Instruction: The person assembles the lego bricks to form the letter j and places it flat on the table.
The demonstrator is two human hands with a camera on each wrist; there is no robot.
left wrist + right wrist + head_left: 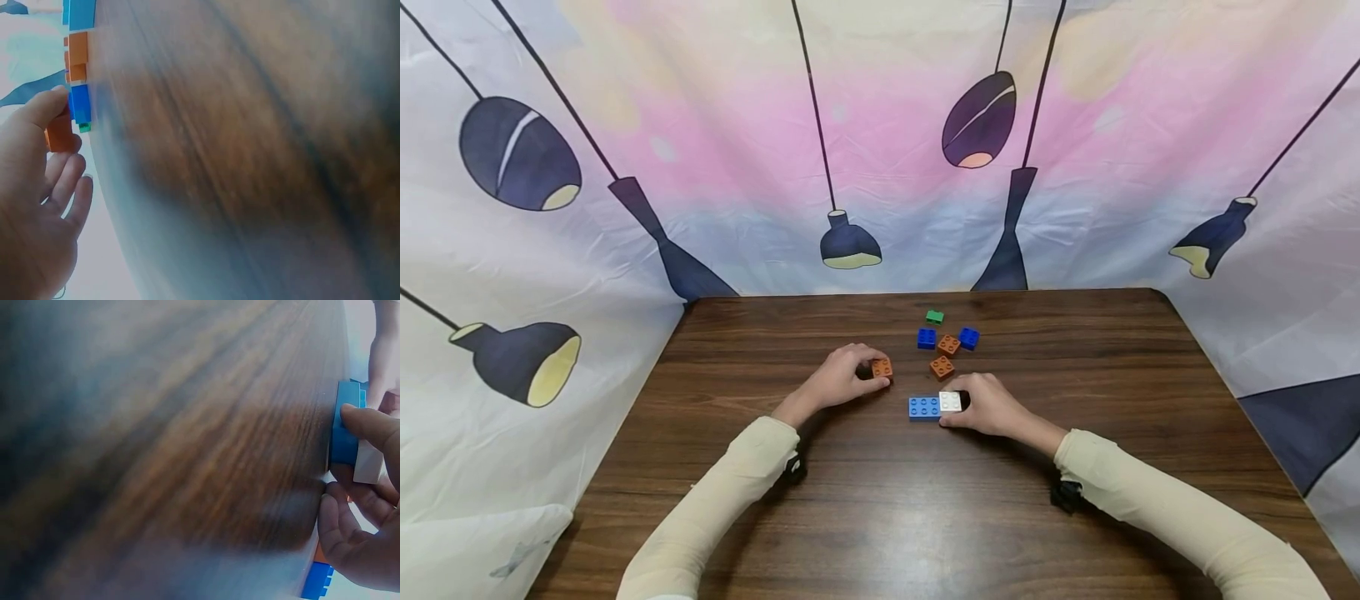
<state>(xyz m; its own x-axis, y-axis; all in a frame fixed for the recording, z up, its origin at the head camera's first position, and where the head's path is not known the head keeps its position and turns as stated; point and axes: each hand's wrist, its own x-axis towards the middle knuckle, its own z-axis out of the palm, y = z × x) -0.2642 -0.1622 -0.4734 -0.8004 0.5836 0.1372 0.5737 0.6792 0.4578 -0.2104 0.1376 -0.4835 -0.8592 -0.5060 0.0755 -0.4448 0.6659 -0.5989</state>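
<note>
My left hand (pixel 838 379) pinches an orange toy building brick (pixel 882 368) between thumb and fingers. In the left wrist view that orange brick (pixel 60 134) is partly hidden by the thumb, and the other fingers are loosely bent. My right hand (pixel 988 406) grips a white brick (pixel 950 401), which sits on the right end of a longer light blue brick (pixel 922 407) on the table. In the right wrist view the thumb lies against the side of the light blue brick (pixel 345 425), with the white brick (pixel 369 462) on its studded face.
Beyond my hands lie two loose orange bricks (pixel 942 367), two dark blue bricks (pixel 927 338) and a small green brick (pixel 935 317). The brown wooden table (pixel 880 508) ends at a hanging cloth (pixel 895 167) printed with lamps.
</note>
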